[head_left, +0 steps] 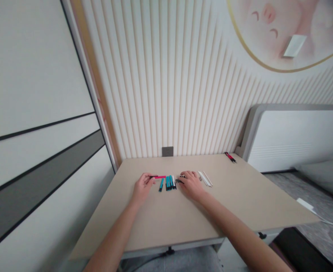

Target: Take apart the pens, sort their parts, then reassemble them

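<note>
My left hand point(142, 186) is closed on a slim red pen point(160, 177) with a black end, held level above the table and pointing right. Below its tip lies a row of several teal pens point(169, 182) with black ends. A white pen point(174, 182) with a black end closes that row on the right. One more teal pen point(161, 185) lies apart on the left. My right hand point(191, 184) rests on the table right of the row, its fingers bent over small dark pieces point(179, 181) that they partly hide.
Several thin white sticks point(205, 178) lie just right of my right hand. Red and black pens point(230, 157) lie at the far right corner of the beige table point(240, 196). A dark socket point(167, 151) sits on the ribbed wall behind. A bed point(299, 138) stands to the right.
</note>
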Motion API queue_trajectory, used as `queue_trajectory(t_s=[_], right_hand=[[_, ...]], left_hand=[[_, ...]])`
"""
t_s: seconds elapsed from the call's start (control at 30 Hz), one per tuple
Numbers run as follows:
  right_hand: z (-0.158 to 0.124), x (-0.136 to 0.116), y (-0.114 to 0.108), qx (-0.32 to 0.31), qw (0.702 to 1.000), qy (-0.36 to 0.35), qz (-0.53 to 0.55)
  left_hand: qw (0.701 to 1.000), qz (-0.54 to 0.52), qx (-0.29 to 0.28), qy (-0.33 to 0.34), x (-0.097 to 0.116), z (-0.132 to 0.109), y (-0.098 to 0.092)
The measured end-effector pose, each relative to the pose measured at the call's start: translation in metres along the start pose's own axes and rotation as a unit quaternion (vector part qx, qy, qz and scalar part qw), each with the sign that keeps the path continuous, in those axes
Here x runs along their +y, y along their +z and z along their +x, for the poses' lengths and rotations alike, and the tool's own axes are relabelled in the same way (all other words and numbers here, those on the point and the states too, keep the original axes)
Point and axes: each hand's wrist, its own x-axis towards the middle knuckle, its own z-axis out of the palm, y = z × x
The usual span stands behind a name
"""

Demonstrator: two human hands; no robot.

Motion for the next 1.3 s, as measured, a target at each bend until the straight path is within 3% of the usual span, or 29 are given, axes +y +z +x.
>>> queue_trajectory(t_s=[0.2, 0.43, 0.57, 0.7, 0.8, 0.9, 1.03, 1.17, 1.3], right_hand=[[0.025, -0.008, 0.011, -0.050, 0.999, 0.003, 0.000], [0.020, -0.008, 0.013, -0.050, 0.998, 0.034, 0.012], [0.015, -0.003, 0.007, -0.056, 0.997, 0.058, 0.008], [0.012, 0.005, 0.000, -0.015, 0.997, 0.073, 0.003], [0.007, 0.020, -0.006, 0.037, 0.992, 0.117, 0.001], [-0.002, 0.046, -0.011, 0.098, 0.980, 0.172, 0.014], [-0.022, 0.084, -0.011, 0.134, 0.969, 0.208, 0.025], [-0.044, 0.105, -0.005, 0.141, 0.972, 0.185, 0.031], [-0.055, 0.104, 0.002, 0.113, 0.984, 0.132, 0.029]], left_hand=[[0.997, 0.072, 0.020, 0.020, -0.004, 0.001, -0.004], [0.999, 0.028, 0.025, 0.006, -0.009, 0.002, -0.003], [0.992, -0.101, 0.066, -0.036, 0.001, 0.004, -0.001], [0.943, -0.289, 0.149, -0.074, 0.011, 0.008, -0.005], [0.916, -0.348, 0.172, -0.101, 0.014, 0.010, -0.008], [0.922, -0.336, 0.151, -0.123, 0.014, 0.008, -0.006], [0.927, -0.331, 0.101, -0.145, 0.014, 0.006, -0.002], [0.906, -0.387, 0.092, -0.146, 0.013, 0.006, -0.002], [0.890, -0.421, 0.065, -0.165, 0.012, 0.005, -0.003]])
